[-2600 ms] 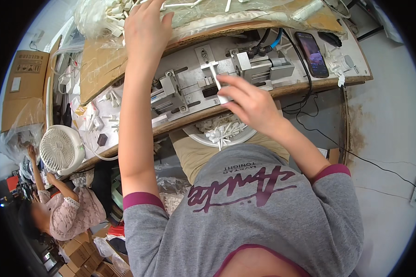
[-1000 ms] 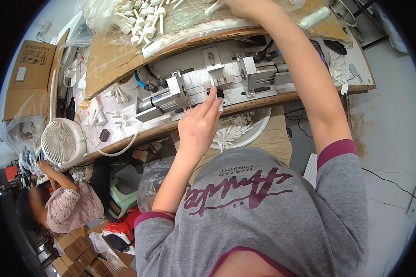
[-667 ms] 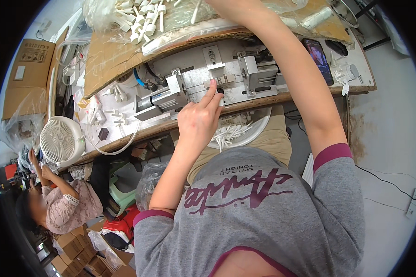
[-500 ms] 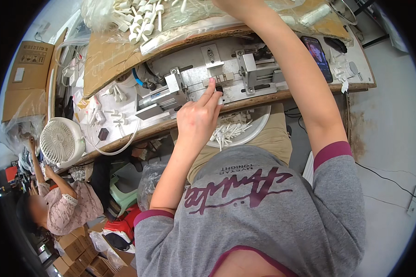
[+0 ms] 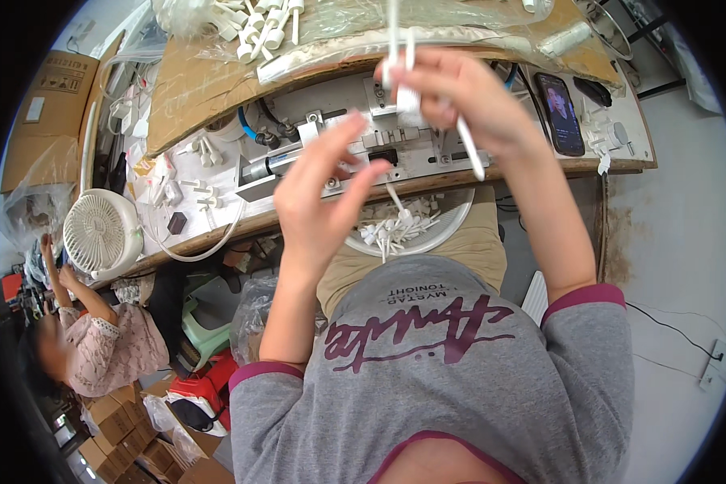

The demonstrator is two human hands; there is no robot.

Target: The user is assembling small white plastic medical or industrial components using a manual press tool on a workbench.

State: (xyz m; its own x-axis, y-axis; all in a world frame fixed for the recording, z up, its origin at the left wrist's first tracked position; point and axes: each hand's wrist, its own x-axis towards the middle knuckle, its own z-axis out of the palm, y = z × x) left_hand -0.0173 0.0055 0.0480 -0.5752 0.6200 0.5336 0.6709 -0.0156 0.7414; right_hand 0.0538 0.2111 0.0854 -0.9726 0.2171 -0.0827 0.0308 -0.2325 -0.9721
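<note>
My right hand (image 5: 484, 101) is raised over the bench, its fingers closed around several white plastic stick-shaped pieces with thick cylindrical heads (image 5: 409, 102). One thin stem (image 5: 471, 151) pokes out below the palm. My left hand (image 5: 310, 198), slightly blurred, hovers over the front of the metal clamping fixture (image 5: 403, 165) with fingers apart and nothing in them. A small black block (image 5: 381, 156) sits on the fixture by my left thumb. Below the bench edge, a white piece (image 5: 398, 202) stands tilted above a round white bowl (image 5: 460, 216) of similar pieces on my lap.
More white pieces (image 5: 270, 28) are heaped on cardboard and plastic film at the back. A phone (image 5: 560, 114) lies at the right. A white fan (image 5: 102, 235) stands at the left, its cable looping along the bench edge. Another person (image 5: 113, 339) sits at the far left.
My right hand has come back from the far side of the bench, now with white pieces in it. My left hand has lifted off the fixture, drawn left and spread its fingers.
</note>
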